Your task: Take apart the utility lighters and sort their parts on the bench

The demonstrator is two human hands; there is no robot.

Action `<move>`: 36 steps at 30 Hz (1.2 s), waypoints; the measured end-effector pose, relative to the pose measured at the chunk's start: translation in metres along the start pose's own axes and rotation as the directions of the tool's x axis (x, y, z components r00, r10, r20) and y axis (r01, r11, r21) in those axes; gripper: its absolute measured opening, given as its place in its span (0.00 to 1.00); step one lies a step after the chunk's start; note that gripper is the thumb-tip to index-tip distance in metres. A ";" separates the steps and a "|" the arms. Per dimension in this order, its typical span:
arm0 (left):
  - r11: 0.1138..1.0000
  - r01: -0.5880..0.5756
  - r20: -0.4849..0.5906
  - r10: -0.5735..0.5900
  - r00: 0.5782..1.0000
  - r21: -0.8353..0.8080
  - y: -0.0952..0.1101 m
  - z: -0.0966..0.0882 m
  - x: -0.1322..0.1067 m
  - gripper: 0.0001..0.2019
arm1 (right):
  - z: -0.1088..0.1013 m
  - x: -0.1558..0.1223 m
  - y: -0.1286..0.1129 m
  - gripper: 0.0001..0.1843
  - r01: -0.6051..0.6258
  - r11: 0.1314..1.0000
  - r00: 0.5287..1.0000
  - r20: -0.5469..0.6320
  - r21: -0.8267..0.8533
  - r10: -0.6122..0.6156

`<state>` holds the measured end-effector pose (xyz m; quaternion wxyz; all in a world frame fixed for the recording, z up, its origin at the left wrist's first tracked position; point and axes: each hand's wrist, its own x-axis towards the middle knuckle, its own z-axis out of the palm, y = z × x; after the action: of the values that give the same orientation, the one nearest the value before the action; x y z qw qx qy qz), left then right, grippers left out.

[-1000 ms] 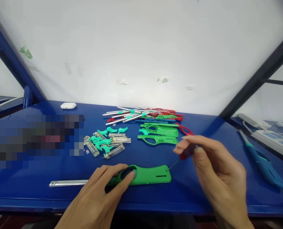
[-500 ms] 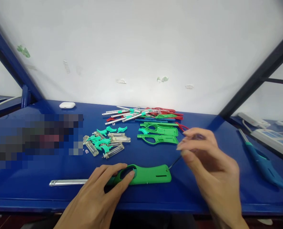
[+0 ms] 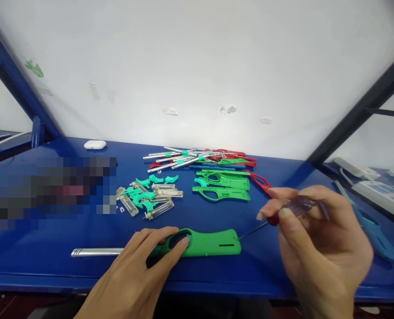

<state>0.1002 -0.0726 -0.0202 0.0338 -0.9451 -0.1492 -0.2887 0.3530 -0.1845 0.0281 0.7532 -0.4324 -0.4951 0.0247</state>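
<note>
A green long-necked lighter with a silver tube lies flat near the table's front edge, its tube pointing left. My left hand grips it around the trigger opening, thumb and forefinger on the green body. In my right hand is a screwdriver with a translucent purple-red handle, held between thumb and fingers. Its thin shaft slants down left, and the tip is at the right end of the lighter, by a small hole. Whether the tip is inside the hole I cannot tell.
Behind lie teal triggers, clear fuel tanks, green shell halves and silver tubes with wires. A red shell half and a blue lighter are on the right, near a power strip. A white case stands back left.
My right hand has moved right and turned, laying the screwdriver at a flatter angle and showing its handle. My left hand still holds the lighter in nearly the same place.
</note>
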 end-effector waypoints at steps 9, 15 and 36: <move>1.000 -0.024 -0.007 0.024 1.000 -0.012 -0.002 -0.001 0.001 0.29 | -0.001 -0.001 0.004 0.16 -0.018 0.999 0.998 0.058 -0.030 0.020; 1.000 -0.023 -0.004 0.023 1.000 -0.003 0.001 -0.001 0.003 0.30 | 0.000 0.001 0.001 0.12 -0.030 0.998 0.997 0.062 -0.063 0.034; 1.000 -0.012 -0.013 0.012 1.000 -0.010 0.001 -0.004 0.004 0.29 | 0.002 0.000 -0.001 0.15 0.021 0.983 0.990 0.140 -0.182 0.005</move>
<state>0.1008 -0.0728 -0.0145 0.0318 -0.9442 -0.1420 -0.2954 0.3509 -0.1840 0.0287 0.6737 -0.4950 -0.5487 0.0066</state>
